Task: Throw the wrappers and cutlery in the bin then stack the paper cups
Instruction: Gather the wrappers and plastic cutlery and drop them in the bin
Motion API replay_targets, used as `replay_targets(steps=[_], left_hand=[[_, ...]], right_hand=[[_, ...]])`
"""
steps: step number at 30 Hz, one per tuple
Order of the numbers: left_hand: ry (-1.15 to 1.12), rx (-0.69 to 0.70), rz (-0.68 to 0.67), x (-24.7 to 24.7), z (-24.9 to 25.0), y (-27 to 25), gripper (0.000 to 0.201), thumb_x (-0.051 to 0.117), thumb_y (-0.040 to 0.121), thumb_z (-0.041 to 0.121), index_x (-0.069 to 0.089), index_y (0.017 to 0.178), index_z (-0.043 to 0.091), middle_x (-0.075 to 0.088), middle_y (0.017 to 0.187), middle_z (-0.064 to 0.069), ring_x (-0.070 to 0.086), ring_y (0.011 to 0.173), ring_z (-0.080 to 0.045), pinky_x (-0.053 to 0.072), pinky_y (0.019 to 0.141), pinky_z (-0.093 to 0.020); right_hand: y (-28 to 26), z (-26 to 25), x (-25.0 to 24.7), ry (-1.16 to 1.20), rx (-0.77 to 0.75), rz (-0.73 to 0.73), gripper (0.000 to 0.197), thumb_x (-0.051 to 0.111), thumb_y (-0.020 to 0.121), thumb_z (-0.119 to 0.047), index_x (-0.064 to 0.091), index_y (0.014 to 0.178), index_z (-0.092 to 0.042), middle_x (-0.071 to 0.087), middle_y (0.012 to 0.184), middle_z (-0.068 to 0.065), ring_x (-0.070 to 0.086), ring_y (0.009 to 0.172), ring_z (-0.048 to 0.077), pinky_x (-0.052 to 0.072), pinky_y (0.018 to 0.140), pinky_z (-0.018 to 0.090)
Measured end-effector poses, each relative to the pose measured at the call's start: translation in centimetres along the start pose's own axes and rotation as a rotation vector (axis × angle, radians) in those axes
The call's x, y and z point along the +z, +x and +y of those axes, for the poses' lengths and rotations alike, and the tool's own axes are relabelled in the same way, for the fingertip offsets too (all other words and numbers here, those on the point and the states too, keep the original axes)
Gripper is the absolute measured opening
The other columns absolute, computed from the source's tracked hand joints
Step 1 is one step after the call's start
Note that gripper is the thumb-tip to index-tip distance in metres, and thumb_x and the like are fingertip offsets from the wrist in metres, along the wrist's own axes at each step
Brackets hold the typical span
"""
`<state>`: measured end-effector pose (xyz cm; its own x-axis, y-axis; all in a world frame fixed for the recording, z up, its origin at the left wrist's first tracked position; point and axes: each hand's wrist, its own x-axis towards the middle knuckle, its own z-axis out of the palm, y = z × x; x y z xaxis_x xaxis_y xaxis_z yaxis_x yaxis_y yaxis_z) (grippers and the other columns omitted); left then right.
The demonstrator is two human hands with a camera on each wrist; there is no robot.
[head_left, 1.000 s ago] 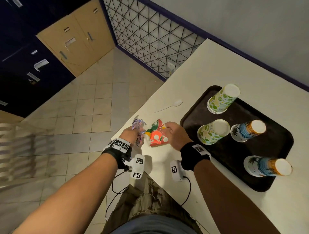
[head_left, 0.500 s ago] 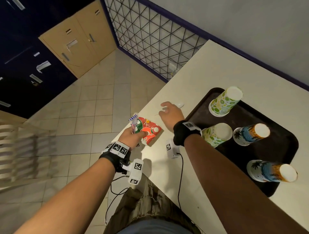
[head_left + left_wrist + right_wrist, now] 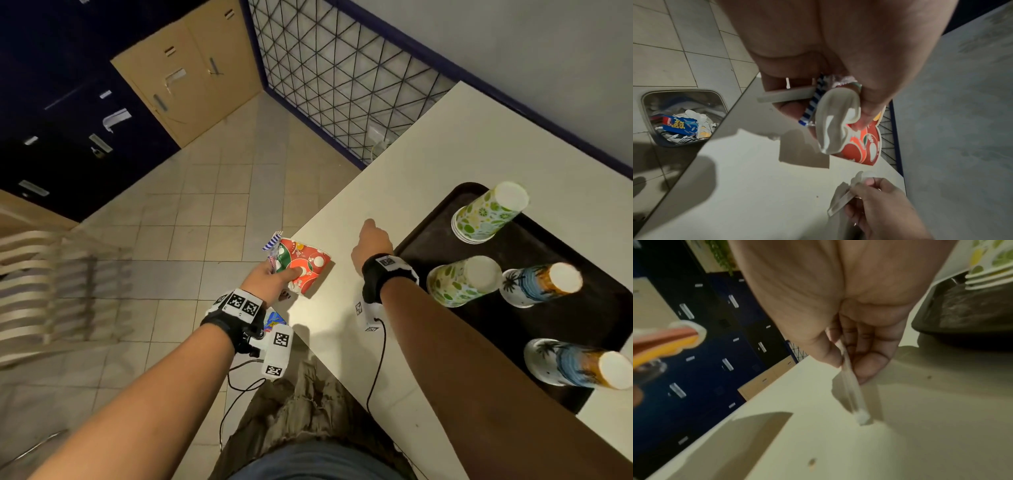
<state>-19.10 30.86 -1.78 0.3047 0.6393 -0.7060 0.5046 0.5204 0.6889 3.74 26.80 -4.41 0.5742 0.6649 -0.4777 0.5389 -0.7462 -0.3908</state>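
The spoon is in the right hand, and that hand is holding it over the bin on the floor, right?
Not quite. The right hand does pinch the spoon, but over the table, not over the bin. The left wrist view shows the bin down on the floor beside the table's edge, away from that hand; the right wrist view shows the spoon's tip just above the tabletop.

A beige tiled floor (image 3: 191, 219) meets dark blue lockers (image 3: 61, 113) and tan cabinet doors (image 3: 191, 78). A black wire grille (image 3: 342, 78) stands beside a grey wall (image 3: 531, 51).
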Motion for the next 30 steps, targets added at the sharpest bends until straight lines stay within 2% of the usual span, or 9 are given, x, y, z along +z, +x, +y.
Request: replay_targets(steps=[3, 7, 10, 17, 21, 24, 26, 28, 30], left_hand=[[-0.027, -0.01, 0.028, -1.6, -0.5, -0.6, 0.021, 0.074, 0.09, 0.026, 0.073, 0.107, 0.015, 0.081, 0.099, -0.008, 0.076, 0.097, -0.032, 0.056, 0.099, -0.05], [-0.073, -0.016, 0.09, -3.9, -1.4, -1.8, 0.012, 0.071, 0.093, 0.021, 0.072, 0.104, 0.015, 0.081, 0.098, -0.008, 0.077, 0.091, -0.028, 0.058, 0.093, -0.046], [-0.077, 0.025, 0.141, -5.9, -2.5, -2.6, 0.004, 0.066, 0.096, 0.018, 0.068, 0.097, 0.021, 0.079, 0.09, -0.003, 0.075, 0.079, -0.019, 0.058, 0.078, -0.033], [-0.182, 0.02, 0.219, -11.5, -8.0, -2.3, 0.07, 0.074, 0.075, 0.041, 0.051, 0.135, 0.015, 0.077, 0.11, -0.008, 0.077, 0.093, -0.026, 0.062, 0.086, -0.046], [-0.151, -0.04, 0.255, -13.4, -10.3, -2.7, 0.037, 0.065, 0.093, 0.027, 0.054, 0.124, 0.009, 0.074, 0.093, -0.007, 0.071, 0.071, -0.02, 0.055, 0.052, -0.019], [-0.218, -0.1, 0.252, -14.2, -13.1, -2.1, 0.035, 0.065, 0.089, 0.026, 0.064, 0.118, 0.008, 0.078, 0.087, -0.006, 0.075, 0.078, -0.026, 0.06, 0.07, -0.032], [-0.248, -0.153, 0.23, -13.9, -14.6, -1.6, 0.008, 0.063, 0.093, 0.014, 0.068, 0.097, 0.009, 0.074, 0.071, -0.005, 0.073, 0.066, -0.02, 0.057, 0.058, -0.027], [-0.299, -0.279, 0.2, -13.3, -15.8, -0.4, 0.012, 0.063, 0.097, 0.012, 0.064, 0.086, 0.009, 0.065, 0.066, -0.007, 0.063, 0.05, -0.016, 0.049, 0.048, -0.024], [-0.315, -0.364, 0.212, -12.9, -17.8, 1.8, 0.014, 0.065, 0.097, 0.017, 0.066, 0.095, 0.003, 0.064, 0.075, -0.011, 0.064, 0.059, -0.021, 0.053, 0.057, -0.029]], right_hand=[[-2.5, -0.7, 0.6, 0.262, -0.069, 0.035, 0.035, 0.049, 0.09, 0.0, 0.039, 0.12, -0.016, 0.062, 0.114, 0.014, 0.064, 0.1, 0.036, 0.056, 0.091, 0.045], [-6.8, -2.6, 2.7, 0.522, -0.296, 0.118, 0.036, 0.07, 0.085, -0.018, 0.049, 0.112, -0.028, 0.072, 0.087, 0.001, 0.069, 0.083, 0.023, 0.056, 0.077, 0.034], [-10.4, -5.1, 4.4, 0.633, -0.403, 0.055, 0.014, 0.069, 0.084, -0.02, 0.061, 0.08, -0.032, 0.073, 0.082, 0.001, 0.069, 0.072, 0.019, 0.054, 0.068, 0.031], [-15.2, -10.2, 11.9, 0.564, -0.308, -0.12, 0.025, 0.07, 0.085, -0.027, 0.057, 0.066, -0.036, 0.068, 0.083, -0.005, 0.065, 0.077, 0.021, 0.054, 0.073, 0.033], [-16.4, -12.0, 15.1, 0.616, -0.219, -0.246, 0.02, 0.065, 0.084, -0.023, 0.058, 0.066, -0.025, 0.065, 0.063, -0.013, 0.064, 0.06, 0.015, 0.055, 0.063, 0.034], [-16.4, -12.0, 18.0, 0.634, -0.201, -0.303, 0.016, 0.067, 0.094, -0.03, 0.064, 0.079, -0.027, 0.068, 0.079, -0.016, 0.064, 0.07, 0.002, 0.057, 0.062, 0.027], [-15.7, -11.5, 20.0, 0.646, -0.117, -0.356, 0.015, 0.068, 0.094, -0.035, 0.06, 0.091, -0.024, 0.066, 0.088, -0.012, 0.064, 0.081, 0.006, 0.057, 0.067, 0.023], [-14.6, -11.0, 22.8, 0.654, -0.003, -0.4, 0.022, 0.072, 0.09, -0.039, 0.06, 0.088, -0.02, 0.07, 0.09, -0.001, 0.07, 0.088, 0.02, 0.06, 0.083, 0.043], [-13.0, -10.0, 25.6, 0.694, 0.091, -0.427, 0.018, 0.075, 0.085, -0.038, 0.061, 0.086, -0.028, 0.072, 0.097, 0.006, 0.072, 0.093, 0.03, 0.058, 0.088, 0.053]])
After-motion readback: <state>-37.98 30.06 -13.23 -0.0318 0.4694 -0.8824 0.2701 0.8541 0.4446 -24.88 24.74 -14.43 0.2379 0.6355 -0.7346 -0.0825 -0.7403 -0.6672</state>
